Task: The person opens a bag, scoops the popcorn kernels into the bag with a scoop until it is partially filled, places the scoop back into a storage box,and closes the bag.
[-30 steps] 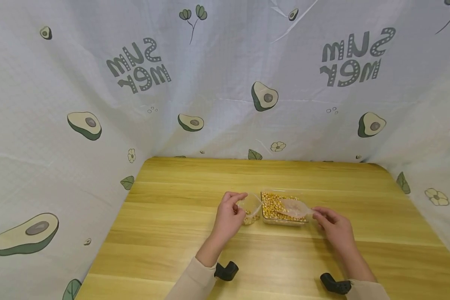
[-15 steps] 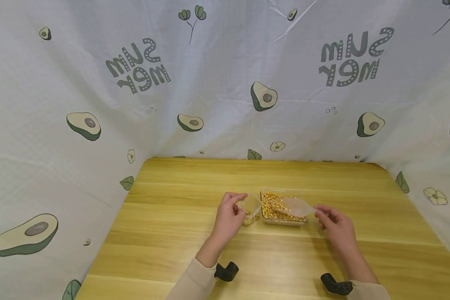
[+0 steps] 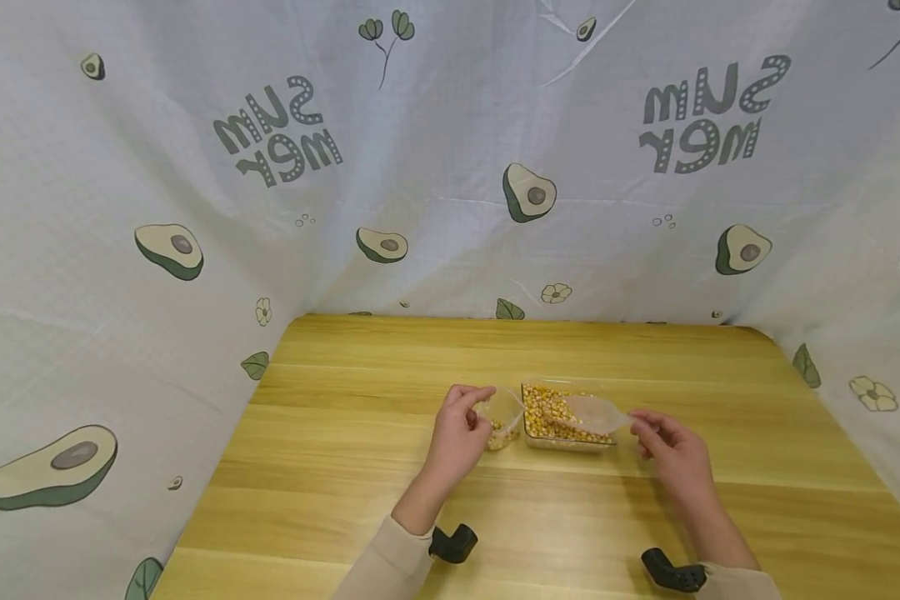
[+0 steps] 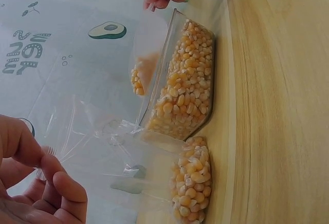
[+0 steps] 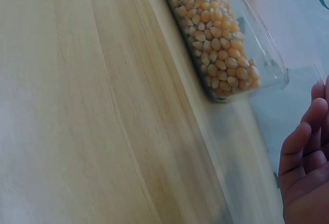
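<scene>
Lettering: the word "SUMMER" (image 3: pixel 277 133), mirror-reversed and split over two rows, stands twice on the cloth backdrop (image 3: pixel 450 142); a second "SUMMER" (image 3: pixel 715 115) lies toward the right, and one print shows sideways in the left wrist view.
Prints: halved avocados (image 3: pixel 528 193), leaves and flowers, scattered over the white cloth.
Left hand: the left hand (image 3: pixel 453 433) has its grip nearly together, thumb and fingers pinching the upper film of the clear plastic bag (image 3: pixel 501 410).
Bag: upright on the wood-grain worktop (image 3: pixel 330 467), mouth raised, with corn kernels (image 4: pixel 193 183) gathered at its bottom; it stands just beside the container's left end.
Right hand: the right hand (image 3: pixel 675 457) has its grip pressed together at the fingertips, pinching the handle end of the translucent scoop (image 3: pixel 596 414).
Scoop: above the container, its broad end toward the bag and a small load of kernels (image 4: pixel 137 82) at the lip; contact with the rim cannot be told.
Container: clear, rectangular and open-topped, the container (image 3: pixel 570 446) rests on the worktop between the hands, well filled with yellow corn kernels.
Wrists: a black device (image 3: pixel 453 543) at the left beige cuff, another black device (image 3: pixel 671 570) at the right.
</scene>
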A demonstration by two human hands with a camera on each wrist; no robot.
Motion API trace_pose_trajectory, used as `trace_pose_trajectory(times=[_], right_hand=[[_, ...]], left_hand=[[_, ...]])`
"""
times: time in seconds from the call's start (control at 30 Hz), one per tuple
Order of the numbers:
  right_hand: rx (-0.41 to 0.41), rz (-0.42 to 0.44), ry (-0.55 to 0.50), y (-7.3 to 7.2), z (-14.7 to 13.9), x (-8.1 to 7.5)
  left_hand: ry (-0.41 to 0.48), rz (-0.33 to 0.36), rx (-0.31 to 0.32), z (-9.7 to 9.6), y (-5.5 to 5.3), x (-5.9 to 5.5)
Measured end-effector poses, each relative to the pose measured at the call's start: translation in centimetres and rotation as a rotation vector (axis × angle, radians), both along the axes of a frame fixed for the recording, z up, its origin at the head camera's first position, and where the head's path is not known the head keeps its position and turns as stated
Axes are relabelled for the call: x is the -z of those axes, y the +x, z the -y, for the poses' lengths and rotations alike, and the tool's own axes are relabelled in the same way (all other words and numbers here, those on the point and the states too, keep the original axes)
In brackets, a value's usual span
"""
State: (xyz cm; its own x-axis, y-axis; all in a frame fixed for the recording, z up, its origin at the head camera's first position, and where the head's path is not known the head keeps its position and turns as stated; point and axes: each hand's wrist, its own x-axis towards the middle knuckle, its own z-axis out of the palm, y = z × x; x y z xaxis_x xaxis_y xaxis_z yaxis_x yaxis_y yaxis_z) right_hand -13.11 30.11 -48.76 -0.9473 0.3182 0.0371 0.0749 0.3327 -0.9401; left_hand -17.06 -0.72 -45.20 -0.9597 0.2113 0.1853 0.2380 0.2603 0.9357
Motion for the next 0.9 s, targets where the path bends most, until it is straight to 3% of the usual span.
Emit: trace_pose_trajectory(times=[0.37, 0.57, 0.9], right_hand=[[-0.022, -0.050, -0.079, 0.3, 0.4, -1.0], [-0.029, -0.067, -0.091, 0.3, 1.1, -2.3], [-0.084, -0.176, -0.097, 0.4, 3.2, -4.4]], left_hand=[[0.006, 0.007, 0.009, -0.1, 0.2, 0.0], [0.001, 0.009, 0.009, -0.1, 0.2, -0.2], [0.011, 0.002, 0.012, -0.1, 0.2, 0.0]])
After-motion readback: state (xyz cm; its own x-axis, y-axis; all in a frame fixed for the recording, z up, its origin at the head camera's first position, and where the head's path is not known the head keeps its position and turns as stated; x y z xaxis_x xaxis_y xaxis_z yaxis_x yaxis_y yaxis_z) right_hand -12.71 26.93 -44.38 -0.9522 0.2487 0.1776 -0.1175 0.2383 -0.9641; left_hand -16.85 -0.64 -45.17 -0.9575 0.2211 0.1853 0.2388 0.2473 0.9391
